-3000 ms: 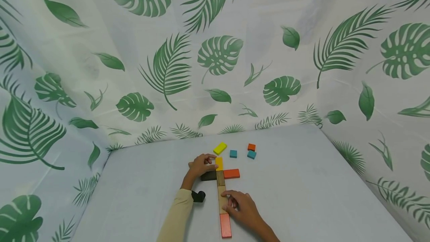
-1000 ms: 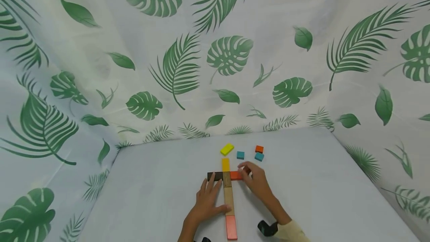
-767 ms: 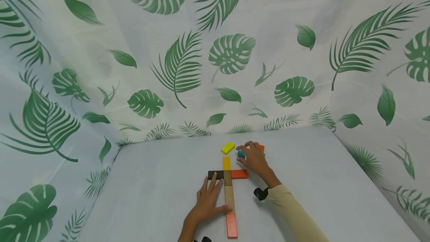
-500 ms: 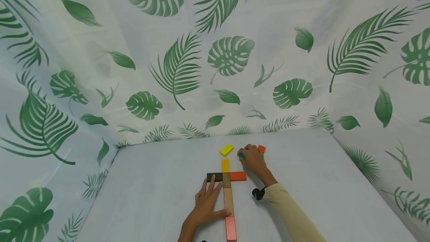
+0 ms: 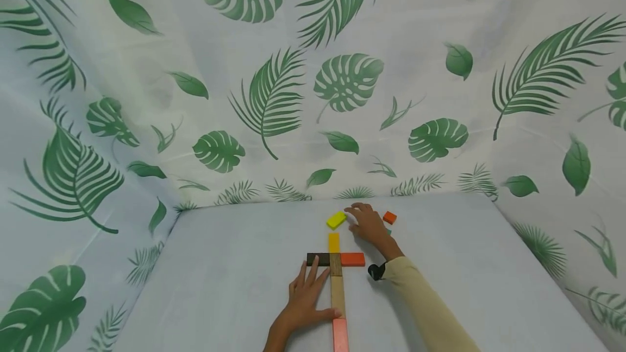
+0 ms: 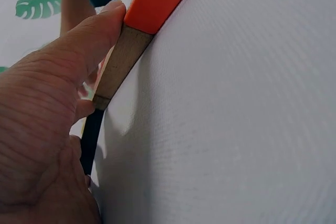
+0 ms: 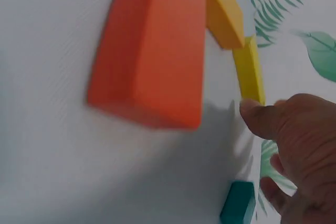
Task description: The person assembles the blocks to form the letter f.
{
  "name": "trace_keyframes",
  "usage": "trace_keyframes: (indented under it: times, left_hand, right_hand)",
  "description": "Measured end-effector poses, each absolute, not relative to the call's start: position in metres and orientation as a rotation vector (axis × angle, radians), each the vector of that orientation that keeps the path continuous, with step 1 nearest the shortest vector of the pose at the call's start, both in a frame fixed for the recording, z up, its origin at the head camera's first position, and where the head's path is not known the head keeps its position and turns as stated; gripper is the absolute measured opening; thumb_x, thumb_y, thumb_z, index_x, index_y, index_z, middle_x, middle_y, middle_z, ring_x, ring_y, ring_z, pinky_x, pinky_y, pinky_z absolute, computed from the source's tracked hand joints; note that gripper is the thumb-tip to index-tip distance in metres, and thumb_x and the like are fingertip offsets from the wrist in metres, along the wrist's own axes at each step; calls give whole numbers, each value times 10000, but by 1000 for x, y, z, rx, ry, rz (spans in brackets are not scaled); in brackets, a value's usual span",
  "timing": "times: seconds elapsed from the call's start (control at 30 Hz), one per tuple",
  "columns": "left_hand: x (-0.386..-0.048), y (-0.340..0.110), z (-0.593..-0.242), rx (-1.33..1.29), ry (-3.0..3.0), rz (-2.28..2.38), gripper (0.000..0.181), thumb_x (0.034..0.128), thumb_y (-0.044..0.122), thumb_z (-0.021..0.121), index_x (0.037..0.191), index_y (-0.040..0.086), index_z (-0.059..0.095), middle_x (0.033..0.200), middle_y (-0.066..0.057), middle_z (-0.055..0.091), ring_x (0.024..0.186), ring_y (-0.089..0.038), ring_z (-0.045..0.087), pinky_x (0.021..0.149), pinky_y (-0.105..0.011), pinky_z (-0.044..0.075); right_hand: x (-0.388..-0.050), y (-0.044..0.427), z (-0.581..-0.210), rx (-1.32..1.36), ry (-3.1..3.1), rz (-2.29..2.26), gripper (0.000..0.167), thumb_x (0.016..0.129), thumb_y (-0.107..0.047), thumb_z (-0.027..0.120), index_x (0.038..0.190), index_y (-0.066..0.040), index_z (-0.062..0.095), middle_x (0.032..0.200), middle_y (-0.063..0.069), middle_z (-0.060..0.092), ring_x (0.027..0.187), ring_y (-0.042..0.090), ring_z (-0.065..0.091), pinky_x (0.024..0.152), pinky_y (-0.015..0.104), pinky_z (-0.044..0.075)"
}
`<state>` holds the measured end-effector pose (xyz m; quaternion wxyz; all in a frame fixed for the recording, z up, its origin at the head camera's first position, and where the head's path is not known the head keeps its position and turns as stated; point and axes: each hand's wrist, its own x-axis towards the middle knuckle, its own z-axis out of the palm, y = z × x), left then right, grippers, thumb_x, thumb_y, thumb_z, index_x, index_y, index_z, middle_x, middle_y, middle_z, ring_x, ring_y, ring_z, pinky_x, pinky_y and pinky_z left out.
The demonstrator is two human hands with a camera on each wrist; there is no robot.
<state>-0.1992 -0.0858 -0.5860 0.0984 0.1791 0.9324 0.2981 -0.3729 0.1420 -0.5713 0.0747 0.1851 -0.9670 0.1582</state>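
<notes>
Flat wooden blocks form a cross on the table. A golden-yellow block (image 5: 334,243), a brown block (image 5: 335,264), a tan block (image 5: 338,295) and a pink block (image 5: 340,334) make the upright. A black block (image 5: 318,259) and a red-orange block (image 5: 352,259) are the arms. My left hand (image 5: 307,299) lies spread, fingertips on the black block and thumb at the tan block's lower end. My right hand (image 5: 368,226) hovers beside a loose bright-yellow block (image 5: 336,220), fingers loosely bent. Whether they touch is unclear. A teal block (image 7: 239,203) lies beneath the right hand.
A small orange block (image 5: 389,217) lies right of the right hand, with a teal block (image 5: 388,231) mostly hidden below it. A leaf-printed cloth wall (image 5: 293,178) rises behind the table. A black device (image 5: 376,271) sits at the right wrist.
My right hand went from the tan block to the red-orange block, then to the teal block, and now to the bright-yellow one. My left hand moved down from the golden-yellow block.
</notes>
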Motion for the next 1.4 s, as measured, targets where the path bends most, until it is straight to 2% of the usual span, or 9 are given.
trace_keyframes:
  times: [0.17,0.33,0.47,0.77,0.9,1.03,1.13,1.23,1.4]
  left_hand:
    - [-201,-82,-589,499,2744,859,968,755,692,681,1536,246,322,1659,-52,32,1504,-407,0,1049,-640,208]
    - [-203,-84,-593,480,2753,843,978,743,744,647,1534,270,322,1661,-27,27,1508,-395,-2,1050,-644,209]
    - [-202,-85,-593,483,2764,826,978,743,748,642,1534,269,323,1661,-30,27,1506,-398,-1,1049,-642,212]
    - [-202,-84,-591,470,2758,820,981,743,732,660,1534,258,324,1660,-39,27,1504,-406,-2,1044,-650,211]
    - [-202,-85,-592,469,2772,804,993,736,747,653,1534,258,322,1661,-26,17,1507,-397,0,1044,-640,218]
    - [-203,-86,-592,462,2765,818,989,737,735,663,1532,254,328,1661,-22,19,1508,-392,0,1045,-646,211]
    - [-203,-85,-593,470,2759,825,978,742,727,665,1532,260,328,1660,-28,23,1507,-398,0,1041,-651,210]
    - [-203,-85,-594,477,2757,825,975,746,737,652,1533,263,325,1660,-33,29,1507,-400,-3,1040,-649,211]
    - [-203,-86,-593,488,2762,831,967,757,718,658,1533,247,326,1659,-48,39,1505,-406,-4,1040,-645,207]
  right_hand:
    - [-378,131,-571,735,-2926,667,402,908,-124,677,1301,-68,617,1369,201,552,1250,405,489,1036,559,394]
    - [-379,122,-578,598,-2985,747,374,915,-154,681,1285,-135,638,1321,174,569,1189,364,495,1005,524,431]
    - [-379,119,-579,503,-3009,767,325,877,-197,735,1189,-142,660,1253,187,555,1150,348,503,985,516,451]
    - [-383,135,-572,580,-2984,742,247,841,-128,767,1072,-138,680,1090,198,509,858,260,530,795,417,497]
    - [-387,138,-567,585,-3040,671,299,879,-24,691,1139,-171,692,1100,181,482,805,236,512,716,341,486]
    - [-385,132,-563,488,-3139,636,382,921,-10,596,1238,-209,668,1117,183,459,719,250,512,627,316,456]
    - [-381,126,-563,426,-3173,673,420,879,-44,624,1268,-200,648,1148,205,444,735,265,522,651,354,478]
    - [-379,121,-565,440,-3147,779,424,829,-96,678,1246,-171,657,1165,217,437,852,276,524,765,404,494]
    - [-378,118,-571,512,-3015,928,237,874,-160,689,1106,-117,709,1094,223,474,930,312,494,806,471,472]
